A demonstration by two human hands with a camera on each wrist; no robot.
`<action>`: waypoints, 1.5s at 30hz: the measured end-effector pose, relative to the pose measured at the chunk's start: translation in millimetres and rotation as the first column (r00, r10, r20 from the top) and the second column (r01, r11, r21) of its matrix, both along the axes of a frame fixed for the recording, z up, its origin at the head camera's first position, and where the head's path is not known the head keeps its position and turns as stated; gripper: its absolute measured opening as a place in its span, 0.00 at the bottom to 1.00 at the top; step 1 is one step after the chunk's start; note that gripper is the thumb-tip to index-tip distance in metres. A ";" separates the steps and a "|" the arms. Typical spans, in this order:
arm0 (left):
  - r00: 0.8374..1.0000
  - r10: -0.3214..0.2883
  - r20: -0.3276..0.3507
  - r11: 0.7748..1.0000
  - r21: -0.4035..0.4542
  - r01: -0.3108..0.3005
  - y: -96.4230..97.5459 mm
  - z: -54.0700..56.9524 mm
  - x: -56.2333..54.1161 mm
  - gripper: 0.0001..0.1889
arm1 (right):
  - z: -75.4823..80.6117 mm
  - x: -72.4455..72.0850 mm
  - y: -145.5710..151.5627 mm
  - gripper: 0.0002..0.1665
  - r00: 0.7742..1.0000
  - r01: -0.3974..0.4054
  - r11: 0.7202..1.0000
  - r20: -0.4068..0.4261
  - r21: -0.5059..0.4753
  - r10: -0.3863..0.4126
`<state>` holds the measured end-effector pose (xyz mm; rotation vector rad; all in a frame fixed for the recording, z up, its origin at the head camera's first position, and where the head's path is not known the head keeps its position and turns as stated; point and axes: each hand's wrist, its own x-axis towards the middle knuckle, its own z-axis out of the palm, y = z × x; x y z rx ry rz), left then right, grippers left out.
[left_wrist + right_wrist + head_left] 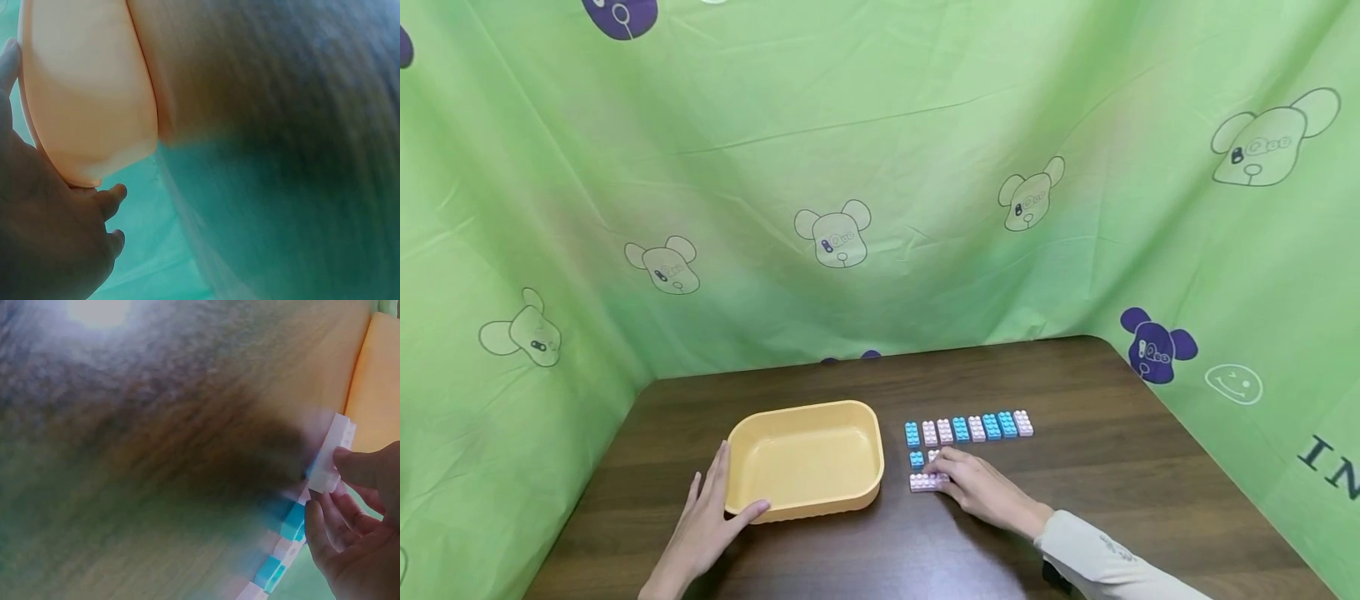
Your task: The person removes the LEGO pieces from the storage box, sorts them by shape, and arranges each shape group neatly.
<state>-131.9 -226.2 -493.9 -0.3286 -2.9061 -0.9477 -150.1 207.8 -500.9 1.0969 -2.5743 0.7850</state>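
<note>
My left hand [700, 521] rests against the left end of a yellow plastic basin [808, 508], fingers straight along its side and thumb over the front rim. In the left wrist view that hand [53, 219] touches the basin's wall [94, 87]. With thumb and fingers my right hand [981, 487] pinches a long pale pink building brick [925, 482] at the table, right of the basin. The right wrist view shows the brick [328, 456] by the thumb. Just behind it lie a small blue brick [916, 459] and a pale pink brick [933, 456], the latter partly hidden by fingers.
Farther back, several blue and pale pink bricks [960, 429] stand side by side in a row on the dark wooden table [1075, 400]. A green patterned cloth [917, 283] hangs behind the table and along its sides.
</note>
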 end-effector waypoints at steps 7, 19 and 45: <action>1.000 -0.002 0.007 1.000 0.001 0.002 0.5 0.6 1.1 0.59 | -3.9 1.4 2.0 0.11 0.999 -0.009 1.000 -0.045 0.012 0.009; 1.000 -0.004 0.015 1.000 -0.001 0.004 -1.8 2.8 1.0 0.59 | -4.5 2.3 0.4 0.12 0.998 0.005 1.000 -0.063 0.015 -0.004; 1.000 -0.002 -0.008 1.000 -0.008 0.002 -14.1 8.3 5.6 0.56 | 6.3 13.4 -1.2 0.12 0.992 0.128 0.991 0.010 -0.045 -0.128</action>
